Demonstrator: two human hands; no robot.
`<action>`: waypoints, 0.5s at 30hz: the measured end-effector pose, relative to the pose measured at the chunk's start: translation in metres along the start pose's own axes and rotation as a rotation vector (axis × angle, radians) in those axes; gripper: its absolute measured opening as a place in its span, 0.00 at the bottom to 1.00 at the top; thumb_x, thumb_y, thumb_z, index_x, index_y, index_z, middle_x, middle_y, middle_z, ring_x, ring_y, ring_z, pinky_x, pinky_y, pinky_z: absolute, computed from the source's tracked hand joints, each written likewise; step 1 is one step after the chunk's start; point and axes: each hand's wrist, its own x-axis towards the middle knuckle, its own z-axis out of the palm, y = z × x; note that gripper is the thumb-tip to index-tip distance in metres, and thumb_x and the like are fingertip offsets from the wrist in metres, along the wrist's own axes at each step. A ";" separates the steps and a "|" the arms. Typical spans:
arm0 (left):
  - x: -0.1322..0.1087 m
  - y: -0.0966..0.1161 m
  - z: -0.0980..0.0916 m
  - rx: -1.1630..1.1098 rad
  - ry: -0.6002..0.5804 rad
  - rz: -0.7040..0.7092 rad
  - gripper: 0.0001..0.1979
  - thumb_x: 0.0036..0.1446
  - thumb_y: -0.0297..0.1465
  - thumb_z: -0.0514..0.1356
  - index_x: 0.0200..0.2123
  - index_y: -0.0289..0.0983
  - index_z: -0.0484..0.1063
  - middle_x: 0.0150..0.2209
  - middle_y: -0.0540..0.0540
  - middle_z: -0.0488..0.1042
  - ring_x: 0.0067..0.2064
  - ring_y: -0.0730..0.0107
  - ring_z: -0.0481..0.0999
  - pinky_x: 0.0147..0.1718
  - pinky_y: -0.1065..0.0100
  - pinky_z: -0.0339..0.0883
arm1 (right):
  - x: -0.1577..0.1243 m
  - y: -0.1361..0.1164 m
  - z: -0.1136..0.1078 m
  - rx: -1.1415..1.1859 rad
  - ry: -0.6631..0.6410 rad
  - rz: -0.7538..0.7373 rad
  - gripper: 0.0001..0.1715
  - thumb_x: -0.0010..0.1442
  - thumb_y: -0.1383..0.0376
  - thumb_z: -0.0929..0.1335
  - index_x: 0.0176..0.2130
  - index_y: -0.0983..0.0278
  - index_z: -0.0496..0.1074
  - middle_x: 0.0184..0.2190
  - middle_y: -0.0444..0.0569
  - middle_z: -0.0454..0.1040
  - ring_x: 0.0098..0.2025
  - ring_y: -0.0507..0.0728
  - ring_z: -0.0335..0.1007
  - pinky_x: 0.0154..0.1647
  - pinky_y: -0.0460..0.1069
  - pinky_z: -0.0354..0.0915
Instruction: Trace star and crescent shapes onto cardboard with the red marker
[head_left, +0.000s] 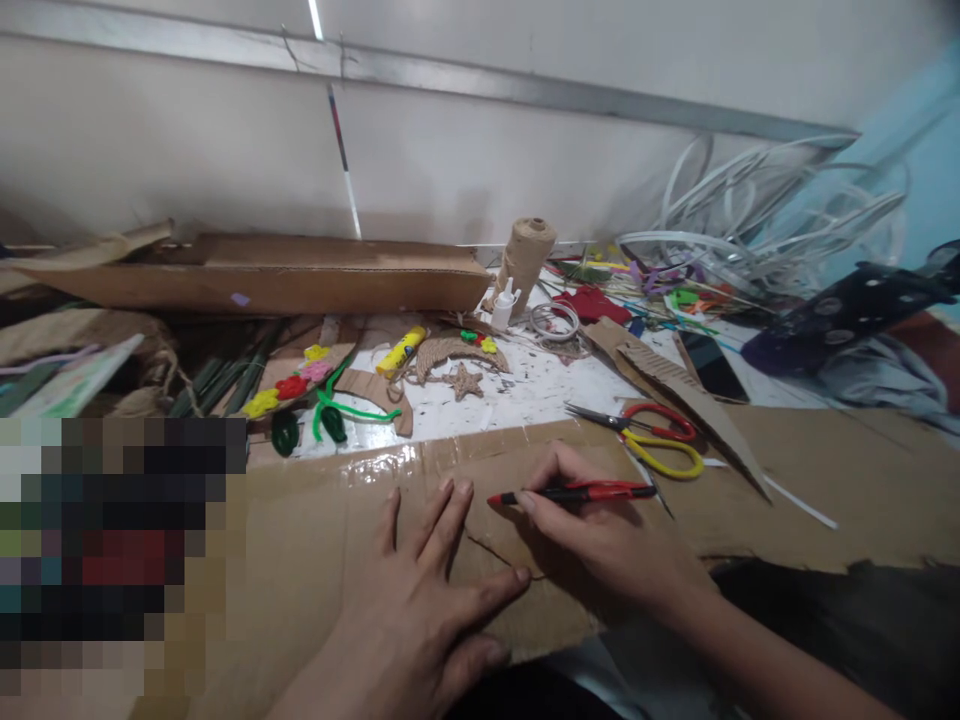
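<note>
One brown taped cardboard point(315, 540); left hand point(420, 610) fingers splayed on it, right hand point(600, 545) fingers clamping red pen point(577, 492).

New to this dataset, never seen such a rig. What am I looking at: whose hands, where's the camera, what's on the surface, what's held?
No machine here: a person's two bare hands, filmed by one camera worn on the head, looking forward and down. The left hand lies flat on a cardboard sheet, fingers spread. The right hand holds a red pen near a dark line on the sheet. Beyond lie scissors, a twine spool, a yellow glue stick, a long cardboard box and white cables.
</note>
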 end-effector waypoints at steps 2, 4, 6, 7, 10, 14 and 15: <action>0.000 0.000 0.001 0.003 0.002 -0.006 0.43 0.61 0.38 0.74 0.74 0.67 0.59 0.76 0.33 0.59 0.77 0.27 0.55 0.62 0.15 0.55 | 0.000 -0.005 -0.002 -0.005 0.009 0.004 0.09 0.65 0.61 0.69 0.31 0.58 0.70 0.28 0.42 0.73 0.32 0.56 0.69 0.33 0.51 0.64; 0.000 -0.001 0.002 0.001 0.007 -0.011 0.43 0.62 0.39 0.74 0.74 0.67 0.59 0.77 0.33 0.59 0.77 0.27 0.55 0.62 0.16 0.56 | -0.002 -0.009 -0.005 -0.006 0.032 -0.004 0.10 0.63 0.60 0.70 0.30 0.58 0.70 0.27 0.43 0.72 0.31 0.57 0.69 0.33 0.51 0.64; -0.001 -0.001 0.003 -0.005 0.018 -0.007 0.43 0.62 0.39 0.74 0.74 0.66 0.58 0.77 0.32 0.58 0.77 0.27 0.54 0.63 0.16 0.55 | -0.005 -0.007 -0.009 0.004 0.059 -0.028 0.09 0.62 0.61 0.70 0.30 0.58 0.70 0.27 0.43 0.72 0.31 0.57 0.68 0.32 0.51 0.63; -0.002 -0.001 0.004 -0.009 0.023 -0.004 0.44 0.62 0.39 0.74 0.74 0.66 0.58 0.77 0.32 0.57 0.77 0.26 0.53 0.63 0.16 0.53 | -0.008 -0.004 -0.010 0.015 0.067 -0.036 0.09 0.62 0.61 0.70 0.30 0.58 0.71 0.27 0.43 0.72 0.30 0.57 0.67 0.31 0.51 0.62; -0.003 -0.002 0.006 -0.021 0.027 -0.003 0.44 0.62 0.40 0.74 0.74 0.66 0.58 0.77 0.32 0.57 0.77 0.26 0.53 0.64 0.15 0.51 | -0.013 0.005 -0.013 0.038 0.075 -0.030 0.10 0.64 0.59 0.70 0.31 0.58 0.71 0.26 0.42 0.70 0.28 0.56 0.65 0.28 0.50 0.59; -0.002 -0.002 0.005 -0.012 0.014 0.002 0.44 0.62 0.39 0.74 0.74 0.66 0.59 0.76 0.30 0.60 0.77 0.27 0.53 0.62 0.15 0.54 | -0.010 0.003 -0.012 -0.008 0.052 -0.017 0.09 0.64 0.59 0.70 0.31 0.58 0.71 0.27 0.43 0.72 0.30 0.57 0.67 0.30 0.51 0.60; -0.002 -0.002 0.004 -0.006 0.009 0.002 0.44 0.61 0.38 0.74 0.74 0.66 0.59 0.75 0.30 0.60 0.77 0.27 0.53 0.61 0.14 0.55 | -0.008 0.001 -0.011 -0.022 0.029 -0.015 0.10 0.64 0.58 0.70 0.31 0.58 0.70 0.28 0.43 0.72 0.31 0.57 0.68 0.31 0.51 0.61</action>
